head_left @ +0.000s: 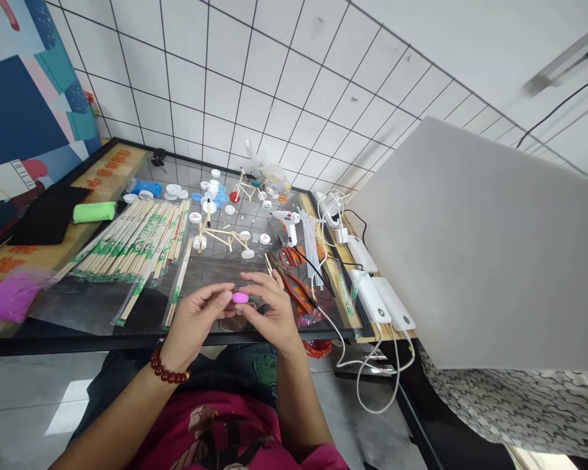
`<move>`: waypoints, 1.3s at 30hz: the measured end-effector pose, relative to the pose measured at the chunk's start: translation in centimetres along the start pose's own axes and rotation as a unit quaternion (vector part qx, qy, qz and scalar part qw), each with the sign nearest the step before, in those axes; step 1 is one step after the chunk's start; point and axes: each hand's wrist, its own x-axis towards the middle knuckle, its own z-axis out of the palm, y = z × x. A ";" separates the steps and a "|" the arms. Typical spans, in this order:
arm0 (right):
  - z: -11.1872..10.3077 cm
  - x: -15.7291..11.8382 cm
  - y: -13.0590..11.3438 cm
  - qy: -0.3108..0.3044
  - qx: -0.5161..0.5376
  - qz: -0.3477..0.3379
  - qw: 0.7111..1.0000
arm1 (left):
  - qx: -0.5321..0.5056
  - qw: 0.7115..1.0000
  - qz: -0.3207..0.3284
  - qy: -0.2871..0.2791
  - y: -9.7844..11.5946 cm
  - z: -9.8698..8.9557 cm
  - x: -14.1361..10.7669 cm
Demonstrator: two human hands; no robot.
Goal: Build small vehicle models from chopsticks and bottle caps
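A small, smooth lump of pink-purple modelling clay (240,297) is held over the front of the table between both hands. My left hand (192,321) pinches its left side between thumb and fingers, a dark red bead bracelet on the wrist. From the other side, the thumb and fingers of my right hand (273,316) close on it. Beyond the hands stands a small frame of wooden sticks (220,234) with white bottle caps at its ends. A smaller stick frame (246,189) with caps stands farther back.
Wrapped chopsticks (127,241) cover the left side, near a purple clay pack (10,297) and a green roll (94,212). Red-handled pliers (296,287), a white glue gun (288,223) and glue sticks (311,245) lie right. Loose cables trail past white power banks (372,297). Bottle caps (213,189) sit behind.
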 end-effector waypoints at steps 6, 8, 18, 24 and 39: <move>-0.3 0.0 0.2 0.004 0.017 -0.021 1.000 | 0.134 0.973 0.179 -0.048 -0.6 -0.7 0.3; -0.4 0.1 0.1 0.005 0.017 -0.029 0.999 | 0.162 0.961 0.221 -0.040 -0.7 -0.8 0.4; -0.7 0.2 -0.3 0.008 -0.003 -0.056 0.998 | 0.169 0.947 0.273 -0.011 -0.8 -0.9 0.4; -0.7 0.2 -0.5 0.016 -0.018 -0.070 0.997 | 0.183 0.937 0.297 -0.015 -0.3 -0.6 0.3; -0.6 0.1 -1.0 0.028 0.009 -0.057 0.998 | 0.195 0.927 0.321 -0.022 -0.2 -0.9 0.3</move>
